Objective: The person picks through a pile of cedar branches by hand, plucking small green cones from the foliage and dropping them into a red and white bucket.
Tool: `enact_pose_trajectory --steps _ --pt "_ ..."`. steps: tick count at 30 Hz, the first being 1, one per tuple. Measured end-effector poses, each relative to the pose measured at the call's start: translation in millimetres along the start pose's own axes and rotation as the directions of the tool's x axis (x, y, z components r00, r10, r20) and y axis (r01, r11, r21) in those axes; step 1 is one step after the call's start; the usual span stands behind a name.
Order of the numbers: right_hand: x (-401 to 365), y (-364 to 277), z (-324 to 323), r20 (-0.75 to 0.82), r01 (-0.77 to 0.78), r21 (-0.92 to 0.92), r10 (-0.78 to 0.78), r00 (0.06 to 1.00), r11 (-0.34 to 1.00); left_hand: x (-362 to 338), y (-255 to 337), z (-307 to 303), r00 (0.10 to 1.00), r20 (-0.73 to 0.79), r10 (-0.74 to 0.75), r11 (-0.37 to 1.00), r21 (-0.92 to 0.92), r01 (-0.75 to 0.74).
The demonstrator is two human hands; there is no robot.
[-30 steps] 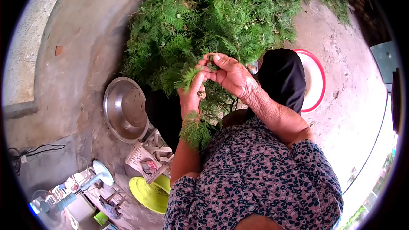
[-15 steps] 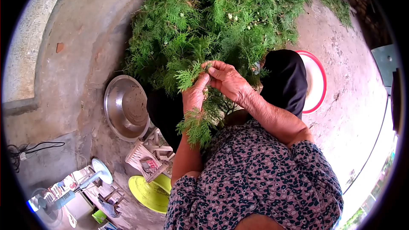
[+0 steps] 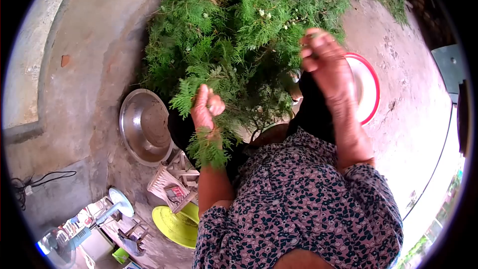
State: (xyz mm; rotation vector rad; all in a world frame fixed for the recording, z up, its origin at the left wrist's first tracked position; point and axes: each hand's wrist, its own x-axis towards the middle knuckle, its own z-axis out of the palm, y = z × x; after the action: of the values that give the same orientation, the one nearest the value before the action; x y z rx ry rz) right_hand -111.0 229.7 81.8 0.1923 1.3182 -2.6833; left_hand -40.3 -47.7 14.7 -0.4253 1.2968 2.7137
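Note:
My left hand (image 3: 205, 110) is closed round a green conifer branch (image 3: 206, 148), whose flat, scaly sprays stick out above and below the fingers. My right hand (image 3: 331, 65) is raised over my right knee, blurred by motion. Its fingers are curled together, with a small greenish bit at the fingertips, too smeared to name. In front of me lies a big heap of conifer branches (image 3: 239, 30), with a few pale little cones (image 3: 265, 14) among the foliage.
A metal basin (image 3: 130, 119) sits on the floor at my left, and a red-rimmed white basin (image 3: 377, 89) at my right. Behind the left arm are a small wooden stool (image 3: 162, 184) and a yellow-green round lid or tray (image 3: 169, 226). A fan (image 3: 119, 201) stands farther back.
My hands have parted. The right hand has moved away to the right, towards the red-rimmed basin; the left has shifted slightly left and down, still gripping the branch.

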Motion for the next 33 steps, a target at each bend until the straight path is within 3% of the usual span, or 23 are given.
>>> enact_pose_trajectory --steps 3,4,6,7,8,9,11,12,13,14,15,16,17,18,19,20,22,24,26,28,29,30,33 --pt "6.0 -35.8 -80.5 -0.093 0.222 0.025 -0.219 0.971 0.975 3.2 0.2 -19.3 0.988 0.146 0.051 0.983 -0.18 -0.024" --pt "7.7 -36.5 -116.6 -0.178 0.245 -0.036 -0.248 0.952 0.969 5.0 0.3 -27.8 0.959 0.277 0.052 0.964 -0.266 0.025" --pt "8.4 -14.5 -192.3 -0.364 0.165 -0.228 -0.241 0.9 0.96 2.0 -1.7 -25.2 0.956 0.269 0.116 0.921 -0.388 -0.002" --pt "9.2 20.0 -288.3 -0.205 0.138 -0.541 -0.288 0.935 0.83 -0.9 2.9 -21.8 0.968 0.233 0.095 0.916 -0.402 0.007" --pt "-11.1 37.7 -272.2 -0.221 -0.004 -0.874 -0.39 0.894 0.486 -1.2 4.1 -24.1 0.969 0.227 0.094 0.917 -0.399 0.005" --pt "-31.8 38.4 -265.8 -0.204 -0.174 -0.978 -0.321 0.925 0.118 -0.7 5.1 -26.7 0.949 0.285 0.135 0.914 -0.406 -0.008" --pt "-55.2 62.7 -291.0 -0.212 -0.151 -0.968 -0.33 0.92 0.201 -2.3 6.2 -28.6 0.91 0.356 0.214 0.908 -0.415 -0.051" --pt "-69.7 74.8 -298.0 -0.125 -0.082 -0.987 -0.339 0.932 0.139 -3.6 7.8 -28.5 0.91 0.355 0.212 0.911 -0.408 -0.053" --pt "-75.8 90.5 -312.2 -0.365 -0.066 -0.626 -0.217 0.906 0.777 -4.2 9.6 -28.3 0.887 0.411 0.211 0.915 -0.402 -0.031" --pt "-78.3 105.6 -332.6 -0.455 -0.004 0.068 0.035 0.89 0.998 -4.0 11.1 -27.3 0.86 0.466 0.21 0.918 -0.397 -0.009" --pt "-79.3 117.3 -363.2 -0.455 -0.001 0.071 0.033 0.89 0.998 -5.4 12.7 -24.8 0.871 0.446 0.207 0.913 -0.407 -0.009" --pt "-78.8 126.5 -397.5 -0.385 0.03 -0.388 -0.191 0.903 0.921 -4.5 13.9 -23.8 0.869 0.449 0.208 0.914 -0.406 -0.009" --pt "-75.2 124.6 -399.8 -0.222 0.069 -0.762 -0.359 0.907 0.644 -3.7 14.8 -23.3 0.837 0.505 0.213 0.926 -0.378 -0.007" --pt "-70.2 121.7 -403.9 -0.221 0.07 -0.762 -0.36 0.906 0.644 -3.6 15.2 -23.3 0.801 0.558 0.215 0.937 -0.35 -0.007" --pt "-61.2 104.5 -385.8 -0.439 0.086 -0.503 -0.339 0.832 0.86 -3.3 15.8 -23.3 0.795 0.572 0.2 0.942 -0.336 0.005" --pt "-50.8 83.2 -357.6 -0.627 0.148 -0.19 -0.236 0.743 0.971 -3.5 16.1 -22.1 0.796 0.571 0.2 0.942 -0.337 0.005" --pt "-22.4 32.0 -284.4 -0.546 0.081 -0.455 -0.35 0.761 0.887 -3.3 16.5 -16.1 0.77 0.595 0.23 0.937 -0.349 -0.01" --pt "-13.1 -7.8 -151.2 -0.42 0.227 -0.52 -0.478 0.771 0.823 -6.2 16.0 -11.8 0.793 0.556 0.251 0.924 -0.382 -0.024" --pt "-12.4 -4.9 -80.7 -0.215 0.308 -0.455 -0.439 0.873 0.836 -7.9 17.1 -6.9 0.81 0.521 0.27 0.91 -0.412 -0.039" --pt "-13.0 25.9 -38.1 0.014 0.223 -0.653 -0.283 0.959 0.724 -7.8 19.9 -3.1 0.79 0.525 0.317 0.895 -0.442 -0.066" --pt "-13.6 42.4 -19.5 0.139 0.13 -0.652 -0.051 0.989 0.747 -5.5 20.1 -5.5 0.764 0.555 0.327 0.9 -0.43 -0.073" --pt "-8.4 72.4 -12.9 0.185 0.01 -0.657 0.149 0.971 0.754 -5.0 22.2 -4.5 0.762 0.556 0.332 0.901 -0.427 -0.081" --pt "1.8 126.1 4.4 0.248 -0.153 -0.68 0.422 0.872 0.717 -8.2 23.8 1.7 0.769 0.551 0.326 0.904 -0.42 -0.082"
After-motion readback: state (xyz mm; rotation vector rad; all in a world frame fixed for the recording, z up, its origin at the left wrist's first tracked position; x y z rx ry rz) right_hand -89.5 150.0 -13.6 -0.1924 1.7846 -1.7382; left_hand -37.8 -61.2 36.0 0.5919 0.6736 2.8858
